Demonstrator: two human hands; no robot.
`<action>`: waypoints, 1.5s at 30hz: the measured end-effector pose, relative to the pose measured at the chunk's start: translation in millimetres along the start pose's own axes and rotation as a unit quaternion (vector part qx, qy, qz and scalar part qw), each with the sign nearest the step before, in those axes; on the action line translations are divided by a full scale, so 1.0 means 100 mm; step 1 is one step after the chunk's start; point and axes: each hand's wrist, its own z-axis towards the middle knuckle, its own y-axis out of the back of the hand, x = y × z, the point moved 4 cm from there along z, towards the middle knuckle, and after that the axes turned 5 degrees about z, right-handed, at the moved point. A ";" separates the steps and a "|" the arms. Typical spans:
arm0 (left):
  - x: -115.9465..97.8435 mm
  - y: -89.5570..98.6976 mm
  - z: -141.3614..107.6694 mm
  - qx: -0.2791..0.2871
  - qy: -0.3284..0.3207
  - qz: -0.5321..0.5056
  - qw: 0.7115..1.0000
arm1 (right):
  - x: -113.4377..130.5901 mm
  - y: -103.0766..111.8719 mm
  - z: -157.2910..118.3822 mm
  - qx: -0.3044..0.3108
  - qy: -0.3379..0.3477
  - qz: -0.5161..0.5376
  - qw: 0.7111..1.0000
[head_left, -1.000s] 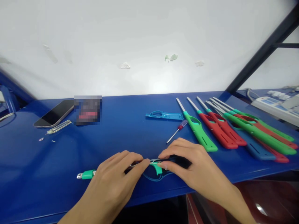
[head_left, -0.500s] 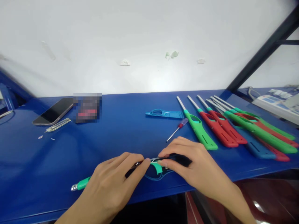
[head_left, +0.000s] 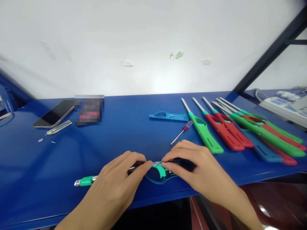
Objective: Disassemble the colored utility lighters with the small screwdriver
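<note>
Both hands work on an opened lighter (head_left: 155, 181) lying crosswise at the front edge of a blue table (head_left: 115, 134). The left hand (head_left: 122, 179) covers the lighter's middle, thumb and forefinger closed on its upper edge; just what sits between their tips is hidden. The right hand (head_left: 199, 163) pinches the other side, its thumb and forefinger tips nearly together over a thin pale wire (head_left: 157, 164), though whether they hold the wire itself cannot be told. In the gap between the hands, a curved green trigger (head_left: 161, 172) shows inside the blue casing. Past the left hand, the lighter's green collar (head_left: 86, 181) and metal tip stick out to the left. Beyond the right hand lie a loose blue half-shell (head_left: 177, 117) and, near its right end, a small screwdriver (head_left: 183, 130) with a red and clear handle. To the right, a green lighter (head_left: 203, 137) lies beside two red lighters (head_left: 225, 134) and an overlapping pile of others. At the far left are a phone (head_left: 54, 114), a clear plastic tube (head_left: 59, 127) just in front of it and a blurred-out item (head_left: 89, 111) beside it.
</note>
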 end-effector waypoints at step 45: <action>0.05 -0.07 -0.11 0.041 0.029 -0.051 0.997 | -0.03 -0.03 -0.13 0.100 0.148 -0.161 0.971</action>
